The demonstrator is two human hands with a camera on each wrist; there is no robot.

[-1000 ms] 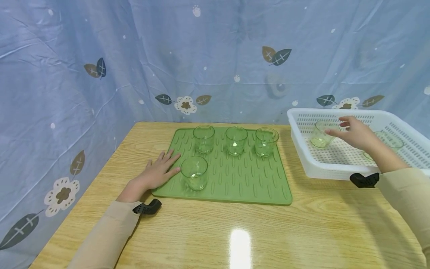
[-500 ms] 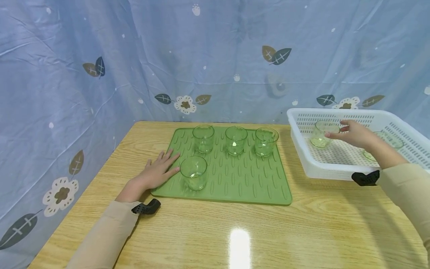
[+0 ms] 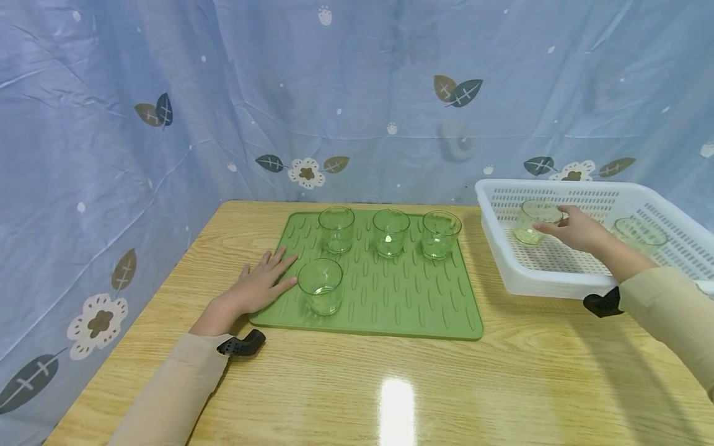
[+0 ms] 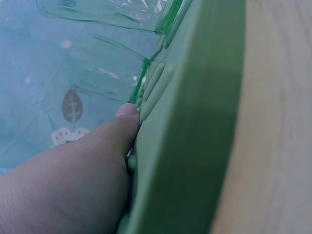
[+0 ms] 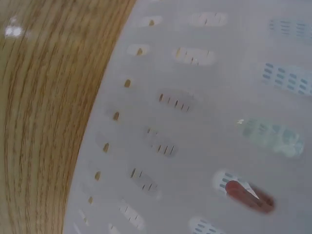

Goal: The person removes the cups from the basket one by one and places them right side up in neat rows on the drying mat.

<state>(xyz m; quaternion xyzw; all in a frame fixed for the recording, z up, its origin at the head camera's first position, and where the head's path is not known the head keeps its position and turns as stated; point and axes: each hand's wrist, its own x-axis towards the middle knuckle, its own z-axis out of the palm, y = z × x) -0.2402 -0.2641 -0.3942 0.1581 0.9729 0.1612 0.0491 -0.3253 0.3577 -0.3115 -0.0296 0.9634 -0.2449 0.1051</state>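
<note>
My left hand point(image 3: 255, 286) lies flat on the left edge of the green ribbed mat point(image 3: 385, 306), its fingers spread. The thumb tip is right beside the nearest clear green-tinted glass point(image 3: 321, 288). Farther back, three similar glasses stand upright in a row: a left one point(image 3: 336, 230), a middle one point(image 3: 390, 233) and a right one point(image 3: 440, 235). Over the white basket point(image 3: 558, 279), my right hand point(image 3: 582, 232) holds the right side of another glass point(image 3: 527, 223), thumb in front and fingers behind. The right wrist view shows a fingertip point(image 5: 248, 196) through a slot in the basket wall.
One more glass point(image 3: 641, 232) sits in the basket behind my right forearm. Both the mat and basket are on a wooden table point(image 3: 312, 384). A blue patterned curtain point(image 3: 362, 93) hangs along the back and left.
My right hand has moved left and slightly down onto the glass in the basket, bringing thumb and fingers about it. The left hand and the glasses on the mat have stayed in place.
</note>
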